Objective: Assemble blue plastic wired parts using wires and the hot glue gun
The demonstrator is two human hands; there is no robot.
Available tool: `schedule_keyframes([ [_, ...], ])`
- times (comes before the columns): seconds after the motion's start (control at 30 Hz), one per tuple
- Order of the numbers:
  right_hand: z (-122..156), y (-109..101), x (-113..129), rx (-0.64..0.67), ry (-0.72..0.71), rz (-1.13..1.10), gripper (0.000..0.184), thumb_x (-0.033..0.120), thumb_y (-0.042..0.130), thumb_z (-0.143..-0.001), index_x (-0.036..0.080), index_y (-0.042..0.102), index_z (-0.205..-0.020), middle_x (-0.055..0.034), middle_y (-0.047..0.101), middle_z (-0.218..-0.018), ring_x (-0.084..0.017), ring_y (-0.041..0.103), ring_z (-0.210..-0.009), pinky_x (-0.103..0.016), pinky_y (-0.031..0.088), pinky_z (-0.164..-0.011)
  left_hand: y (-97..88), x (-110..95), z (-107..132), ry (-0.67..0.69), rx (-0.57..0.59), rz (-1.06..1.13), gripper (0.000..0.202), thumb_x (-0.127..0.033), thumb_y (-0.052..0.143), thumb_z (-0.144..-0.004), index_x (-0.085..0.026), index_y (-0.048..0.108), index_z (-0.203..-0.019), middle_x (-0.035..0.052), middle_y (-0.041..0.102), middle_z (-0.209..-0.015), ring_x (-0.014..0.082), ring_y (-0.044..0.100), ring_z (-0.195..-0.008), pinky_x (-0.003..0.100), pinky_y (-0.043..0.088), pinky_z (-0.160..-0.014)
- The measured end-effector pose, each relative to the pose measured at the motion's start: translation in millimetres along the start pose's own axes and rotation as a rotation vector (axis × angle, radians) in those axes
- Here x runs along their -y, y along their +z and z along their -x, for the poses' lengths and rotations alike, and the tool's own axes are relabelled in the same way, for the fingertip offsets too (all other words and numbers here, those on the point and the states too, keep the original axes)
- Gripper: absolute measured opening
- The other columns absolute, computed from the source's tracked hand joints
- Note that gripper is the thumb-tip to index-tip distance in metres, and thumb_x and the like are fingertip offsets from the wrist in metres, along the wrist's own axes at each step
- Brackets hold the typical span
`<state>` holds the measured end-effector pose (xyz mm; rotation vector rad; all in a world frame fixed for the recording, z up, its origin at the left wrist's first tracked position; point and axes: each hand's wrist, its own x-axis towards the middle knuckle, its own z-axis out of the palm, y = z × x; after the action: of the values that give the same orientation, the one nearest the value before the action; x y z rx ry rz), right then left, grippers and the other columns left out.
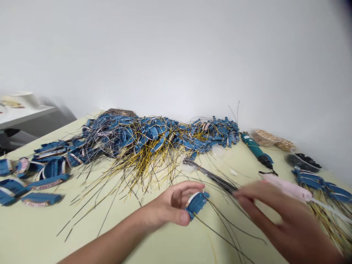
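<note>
My left hand [173, 205] pinches a small curved blue plastic part [197, 204] between thumb and fingers, just above the pale green table [41, 231]. Thin dark wires trail from the part toward the lower right. My right hand [277, 216] hovers to the right of it, blurred by motion, fingers stretched toward the part and toward a bundle of dark wires [211, 176]; I see nothing in it. A big heap of blue parts with yellow and grey wires [148, 137] lies behind both hands.
Finished blue parts [41, 176] lie in rows at the left. At the right are a teal power screwdriver [255, 149], a pink tool [288, 187], small tubs of screws [265, 137], a black tray [302, 161] and more wired parts [321, 183]. A white wall stands behind.
</note>
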<state>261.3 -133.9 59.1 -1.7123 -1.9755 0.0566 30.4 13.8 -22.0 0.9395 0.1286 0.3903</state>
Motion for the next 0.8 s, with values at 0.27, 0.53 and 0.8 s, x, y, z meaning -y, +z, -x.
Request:
schedule_keyframes([
  [0.27,-92.1,-6.9,29.3,0.488,-0.083,-0.052,0.016,0.026,0.057,-0.093,0.023,0.071,-0.087,0.0024,0.064,-0.074,-0.012,0.055,-0.071,-0.027,0.041,-0.067,1.8,0.9,1.8,-0.023,0.061,0.024,0.088,-0.043,0.093,-0.055,-0.024,0.056,-0.132,0.008,0.06,-0.114,0.0111,0.055,-0.073,0.021,0.046,-0.061],
  [0.53,-101.5,-2.4,27.2,0.651,-0.171,-0.012,0.021,0.026,0.054,-0.093,0.019,0.073,-0.084,-0.0004,0.067,-0.077,-0.013,0.056,-0.072,-0.027,0.039,-0.068,6.2,-1.8,2.0,-0.044,0.059,0.027,0.09,-0.041,0.093,-0.055,-0.023,0.054,-0.133,0.0082,0.062,-0.111,0.011,0.054,-0.074,0.021,0.041,-0.062],
  [0.8,-100.7,4.2,31.2,0.671,-0.2,0.076,0.022,0.019,0.051,-0.089,0.018,0.066,-0.073,-0.0008,0.063,-0.071,-0.013,0.053,-0.067,-0.027,0.036,-0.064,6.1,-3.2,2.0,-0.07,0.039,0.013,0.091,-0.041,0.094,-0.054,-0.023,0.052,-0.133,0.0076,0.064,-0.109,0.0098,0.054,-0.071,0.022,0.04,-0.062],
])
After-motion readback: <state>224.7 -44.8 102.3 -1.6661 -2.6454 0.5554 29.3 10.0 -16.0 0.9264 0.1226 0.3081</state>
